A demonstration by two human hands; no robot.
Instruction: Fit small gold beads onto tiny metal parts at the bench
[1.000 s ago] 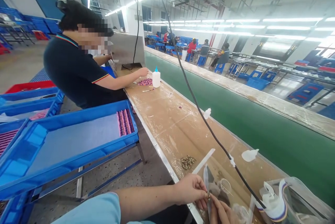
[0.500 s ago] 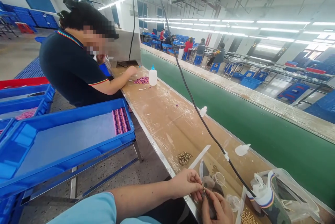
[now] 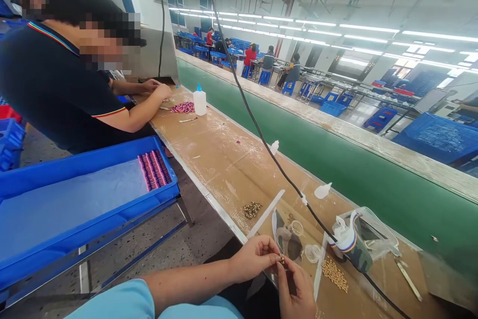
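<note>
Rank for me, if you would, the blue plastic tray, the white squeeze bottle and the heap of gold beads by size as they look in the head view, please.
1. Blue plastic tray, clearly the largest.
2. White squeeze bottle and heap of gold beads: they look about alike, and the heap is nearer the camera, so I won't rank them.

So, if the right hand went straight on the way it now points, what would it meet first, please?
The right hand would meet the small gold-coloured piece first, pinched between the fingertips, then the left hand; depth is hard to judge.
</note>
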